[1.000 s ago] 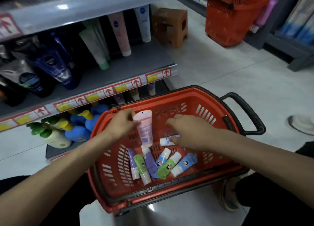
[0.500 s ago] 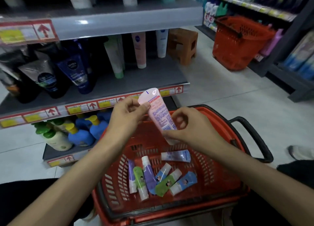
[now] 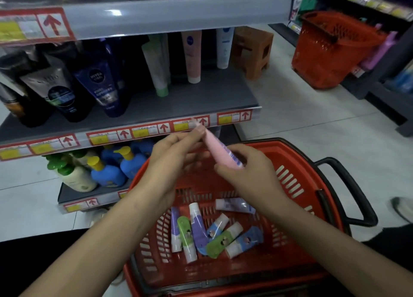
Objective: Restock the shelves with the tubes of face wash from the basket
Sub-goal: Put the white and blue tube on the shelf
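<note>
Pink plastic tube of face wash (image 3: pixel 218 148) is being held tilted above the red plastic basket (image 3: pixel 297 162), just in front of the grey metal shelf (image 3: pixel 178 104) edge. Left hand (image 3: pixel 174 156) is pinching its flat crimped end with the fingertips; right hand (image 3: pixel 250 176) is curling around its lower cap end. Several small purple, green and blue tubes (image 3: pixel 201 232) are lying loose on the basket floor, below both hands.

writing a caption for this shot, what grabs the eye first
A pink tube, held slanted between the left hand and right hand, above the red basket in the centre. In the basket's bottom lies a cluster of small colourful tubes; behind, the grey shelf holds upright tubes.
</note>
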A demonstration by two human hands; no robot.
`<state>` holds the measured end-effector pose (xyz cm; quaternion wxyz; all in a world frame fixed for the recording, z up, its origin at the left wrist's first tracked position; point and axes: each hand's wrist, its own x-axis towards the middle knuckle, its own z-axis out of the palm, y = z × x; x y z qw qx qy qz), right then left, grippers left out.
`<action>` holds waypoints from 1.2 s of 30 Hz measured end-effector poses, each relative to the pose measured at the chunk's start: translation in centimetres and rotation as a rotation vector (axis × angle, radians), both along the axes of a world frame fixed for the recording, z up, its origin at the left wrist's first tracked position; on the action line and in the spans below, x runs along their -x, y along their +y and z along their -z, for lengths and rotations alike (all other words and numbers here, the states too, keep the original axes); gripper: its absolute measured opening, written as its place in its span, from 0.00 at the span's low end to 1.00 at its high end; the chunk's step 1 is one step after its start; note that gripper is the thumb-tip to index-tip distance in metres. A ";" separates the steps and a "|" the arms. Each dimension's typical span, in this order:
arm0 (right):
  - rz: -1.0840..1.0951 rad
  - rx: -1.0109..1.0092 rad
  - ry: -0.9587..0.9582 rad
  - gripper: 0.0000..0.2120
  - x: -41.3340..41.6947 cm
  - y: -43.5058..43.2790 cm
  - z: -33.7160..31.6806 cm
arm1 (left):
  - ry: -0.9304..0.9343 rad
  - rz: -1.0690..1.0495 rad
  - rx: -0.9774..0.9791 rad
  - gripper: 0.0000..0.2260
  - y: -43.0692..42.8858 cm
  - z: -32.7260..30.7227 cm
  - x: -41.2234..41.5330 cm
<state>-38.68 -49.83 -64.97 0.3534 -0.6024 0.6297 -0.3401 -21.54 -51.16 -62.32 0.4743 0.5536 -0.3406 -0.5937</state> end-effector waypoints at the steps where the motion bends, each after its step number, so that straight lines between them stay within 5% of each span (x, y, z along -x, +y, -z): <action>1: 0.010 -0.058 -0.082 0.14 0.1 -0.1 0.0 | 0.007 0.023 0.000 0.18 0.0 0.0 0.2; 7: 0.057 -0.324 -0.614 0.08 0.9 0.0 -0.9 | -0.046 0.079 0.013 0.12 0.5 0.4 1.5; 12: 0.086 -0.435 -0.876 0.24 2.1 -0.4 -0.2 | -0.111 0.123 0.050 0.10 1.0 0.6 2.1; 15: 0.071 -0.469 -0.998 0.23 2.6 -0.2 -0.5 | -0.142 0.129 0.046 0.08 1.1 0.9 2.3; 32: 0.057 -0.383 -1.092 0.19 2.2 -0.1 -0.4 | -0.190 0.127 0.096 0.06 1.4 0.5 3.0; 36: 0.028 -0.232 -0.859 0.14 1.2 -0.2 -0.7 | -0.194 0.110 0.121 0.10 1.2 0.6 3.0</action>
